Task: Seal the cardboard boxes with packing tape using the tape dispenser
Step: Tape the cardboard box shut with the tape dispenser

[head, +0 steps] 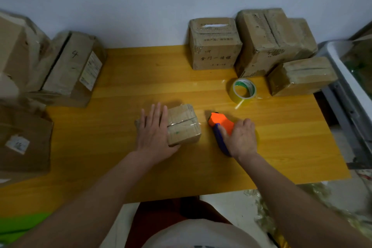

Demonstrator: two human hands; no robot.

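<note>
Yellow wooden table (124, 78) carries the small cardboard box (184, 125) at its middle, clear tape already across its top, the left hand (154, 133) flat on it. Just right of the box, the right hand (242, 137) grips the orange tape dispenser (221, 125). Taped-looking boxes (259, 46) stand behind; whether this one needs more strips is unclear, and the dispenser's roll is hidden.

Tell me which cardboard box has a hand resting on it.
The small taped box at the table's middle, under the flat left hand; every other box sits untouched along the edges.
</note>
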